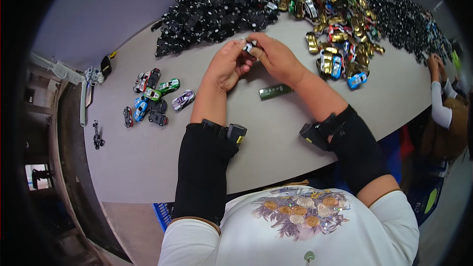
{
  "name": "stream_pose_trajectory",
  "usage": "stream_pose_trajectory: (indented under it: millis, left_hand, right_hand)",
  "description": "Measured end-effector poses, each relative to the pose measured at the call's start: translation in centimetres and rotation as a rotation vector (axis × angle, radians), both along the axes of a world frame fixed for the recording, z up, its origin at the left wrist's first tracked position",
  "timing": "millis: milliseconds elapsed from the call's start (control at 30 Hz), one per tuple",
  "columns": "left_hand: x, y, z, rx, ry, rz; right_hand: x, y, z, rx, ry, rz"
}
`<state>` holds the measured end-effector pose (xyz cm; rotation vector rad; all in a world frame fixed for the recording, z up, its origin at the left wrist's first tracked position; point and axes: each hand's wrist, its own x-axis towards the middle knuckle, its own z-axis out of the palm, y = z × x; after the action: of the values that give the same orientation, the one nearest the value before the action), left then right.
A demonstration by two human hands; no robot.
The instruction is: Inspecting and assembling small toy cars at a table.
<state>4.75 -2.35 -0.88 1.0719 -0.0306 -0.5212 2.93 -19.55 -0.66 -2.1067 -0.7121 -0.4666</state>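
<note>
Over the middle of the table, my left hand point(227, 64) and my right hand point(276, 58) come together with fingers closed on a small toy car point(249, 47). Only a white and black part of the car shows between the fingers; the rest is covered. Left of my forearms lies a loose group of toy cars, among them a purple and silver toy car point(184, 100), a green toy car point(169, 85) and a blue toy car point(141, 108). A dark green rectangular object point(276, 91) lies by my right wrist.
A heap of black toy car bases point(217, 12) rises behind my hands. Beside it is a pile of coloured and gold car bodies point(335, 24), and another black heap point(401, 19) stands farther right. Another person's hands point(435, 64) work at the right edge. A black part point(97, 135) lies far left.
</note>
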Motion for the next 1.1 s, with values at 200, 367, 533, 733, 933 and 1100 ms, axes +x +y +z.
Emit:
stream_pose_trajectory:
  millis: [200, 367, 533, 733, 933, 1100]
  left_hand:
    - [-0.1, 0.0, 0.5, 0.036, 0.02, -0.01]
    - [-0.6, 0.1, 0.5, 0.043, 0.01, -0.009]
    - [-0.5, 0.0, 0.3, -0.001, 0.012, 0.0]
    - [-0.2, -0.2, 0.1, 0.039, -0.014, 0.027]
    - [-0.1, -0.2, 0.5, 0.036, -0.028, 0.041]
    - [-0.5, -0.6, 0.5, 0.033, -0.024, 0.096]
  right_hand:
    - [-0.1, -0.4, 0.9, 0.007, 0.072, -0.044]
    - [-0.6, -0.1, 0.8, 0.045, 0.137, -0.041]
    - [-1.0, 0.5, 0.8, 0.111, 0.228, 0.024]
    - [-0.6, 0.7, 0.3, 0.126, 0.303, 0.001]
    - [-0.8, 1.4, 0.4, 0.408, 0.408, 0.129]
    - [-0.7, -0.7, 1.9, 0.447, 0.667, 0.138]
